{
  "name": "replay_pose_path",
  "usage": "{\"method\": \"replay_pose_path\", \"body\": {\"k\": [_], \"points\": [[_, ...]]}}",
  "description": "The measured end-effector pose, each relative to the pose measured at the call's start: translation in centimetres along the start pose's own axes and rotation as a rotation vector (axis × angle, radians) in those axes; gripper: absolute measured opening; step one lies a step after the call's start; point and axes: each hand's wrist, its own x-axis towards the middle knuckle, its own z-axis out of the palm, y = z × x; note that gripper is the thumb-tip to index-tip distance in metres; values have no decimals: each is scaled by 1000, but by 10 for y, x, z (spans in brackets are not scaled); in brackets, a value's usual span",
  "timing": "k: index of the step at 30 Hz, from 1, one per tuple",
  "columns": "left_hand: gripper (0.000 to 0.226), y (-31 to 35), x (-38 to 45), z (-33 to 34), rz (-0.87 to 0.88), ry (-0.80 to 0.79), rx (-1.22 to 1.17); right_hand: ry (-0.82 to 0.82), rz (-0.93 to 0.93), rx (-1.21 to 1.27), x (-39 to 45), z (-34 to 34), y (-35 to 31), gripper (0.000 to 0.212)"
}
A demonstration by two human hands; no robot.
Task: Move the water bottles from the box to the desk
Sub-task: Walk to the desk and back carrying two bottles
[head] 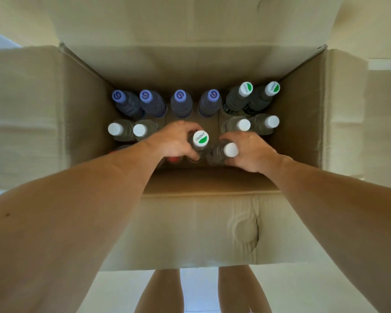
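An open cardboard box (81, 105) holds several upright water bottles. Inside it, my left hand (174, 138) grips a bottle with a white and green cap (200, 138). My right hand (251, 152) grips a bottle with a plain white cap (231, 150) just beside it. Along the far wall stand several purple-capped bottles (180, 102) and two bottles with green-marked caps (246, 89). White-capped bottles stand in the middle row at left (114, 129) and at right (271, 122). A red-capped item (173, 159) shows partly under my left wrist.
The box flaps are folded out on all sides, the near flap (201, 229) hanging toward me. The box stands on a pale tiled floor (196, 288). My legs (160, 290) are right behind the near flap. No desk is in view.
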Motion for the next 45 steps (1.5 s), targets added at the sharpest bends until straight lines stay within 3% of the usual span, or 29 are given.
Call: {"method": "replay_pose_path", "body": {"k": [2,9,11,14,17,21,23,27,30,33,38,42,45], "points": [[53,10,-13,-22,-27,-27,-128,12,33,107,-15,-26,-11,60],[47,78,-84,-106,-55,-116,-474,18,93,817,-75,-120,-57,26],[49,98,-107,-127,-59,-107,-544,33,107,923,-93,-145,-69,19],[48,125,-140,-152,-57,-3,-643,93,142,1050,-119,-180,-84,20],[50,155,-173,-166,-45,49,-785,185,183,1173,-154,-209,-102,35],[48,192,-214,-178,9,113,-936,305,170,1327,-202,-241,-127,25],[54,207,-231,-184,36,125,-992,362,179,1337,-221,-252,-137,40],[57,237,-267,-198,97,74,-971,316,218,1330,-255,-271,-156,64],[48,254,-290,-205,138,16,-898,260,217,1378,-278,-279,-169,69],[40,270,-312,-210,194,-1,-856,279,198,1454,-300,-287,-181,64],[54,292,-331,-211,287,-89,-794,308,227,1546,-332,-301,-183,66],[31,315,-339,-207,277,-100,-762,291,276,1588,-364,-311,-178,51],[43,332,-344,-204,263,-102,-757,270,187,1636,-390,-310,-167,38]]}}
